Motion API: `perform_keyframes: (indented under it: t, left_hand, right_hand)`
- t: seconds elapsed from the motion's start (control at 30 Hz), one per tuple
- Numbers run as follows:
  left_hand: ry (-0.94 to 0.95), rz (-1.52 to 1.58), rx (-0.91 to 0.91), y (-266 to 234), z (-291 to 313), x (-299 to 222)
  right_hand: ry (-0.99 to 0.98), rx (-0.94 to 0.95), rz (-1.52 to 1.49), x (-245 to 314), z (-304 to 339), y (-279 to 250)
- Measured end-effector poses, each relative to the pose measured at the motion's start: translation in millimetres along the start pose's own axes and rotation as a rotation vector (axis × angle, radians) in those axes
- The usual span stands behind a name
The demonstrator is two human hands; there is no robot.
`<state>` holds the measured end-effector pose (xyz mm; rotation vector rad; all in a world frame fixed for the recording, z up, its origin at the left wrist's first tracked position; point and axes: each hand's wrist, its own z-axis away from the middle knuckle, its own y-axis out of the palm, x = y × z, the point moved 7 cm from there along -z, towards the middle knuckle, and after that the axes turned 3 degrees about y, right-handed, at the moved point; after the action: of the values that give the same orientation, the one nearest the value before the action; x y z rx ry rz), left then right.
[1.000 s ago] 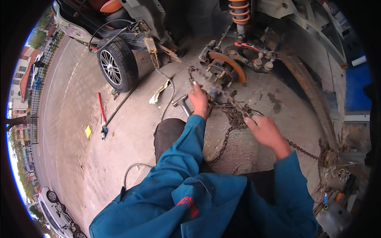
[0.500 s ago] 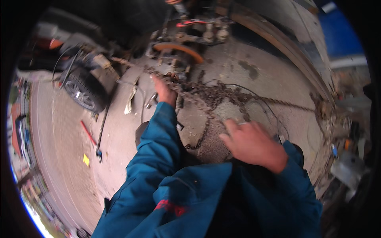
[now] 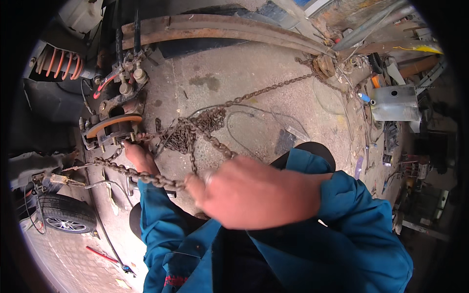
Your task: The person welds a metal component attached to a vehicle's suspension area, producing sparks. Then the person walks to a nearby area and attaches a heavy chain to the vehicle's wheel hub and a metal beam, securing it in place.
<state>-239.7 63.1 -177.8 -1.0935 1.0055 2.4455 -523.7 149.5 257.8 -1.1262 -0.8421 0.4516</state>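
A rusty chain (image 3: 132,172) runs from the left, by the wheel hub, into my right hand (image 3: 259,194). That hand is closed around it, and another length goes up from the fist to a heap of chain (image 3: 178,138) on the floor. My left hand (image 3: 138,156) reaches beneath the near stretch, just below a brake disc (image 3: 115,124) with a rusty edge. Its fingers are closed on chain links beside the hub, partly hidden. One taut length runs from the heap to a rusty anchor (image 3: 324,67) at the far right.
A curved rusty beam (image 3: 220,29) spans the far side. A detached wheel (image 3: 67,213) lies at the left, near a red-handled tool (image 3: 102,254). Cables (image 3: 264,115) loop over the concrete floor. Metal scrap and a bent grey sheet (image 3: 394,103) crowd the right.
My right hand was off the chain with fingers loose; now it grips the chain and pulls it up toward me. The view has swung to the right. My left hand stays by the hub.
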Motion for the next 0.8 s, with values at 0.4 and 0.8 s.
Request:
perform_keyframes:
  t: [0.4,0.8]
  left_hand:
    - [-0.197,0.058,-0.137,5.7,33.2,9.2]
    - [-0.154,-0.018,0.04,15.1,136.5,-27.3]
  right_hand:
    - [-0.085,0.258,-0.069,17.2,6.1,44.7]
    - [0.022,0.186,-0.159,4.2,20.5,49.3]
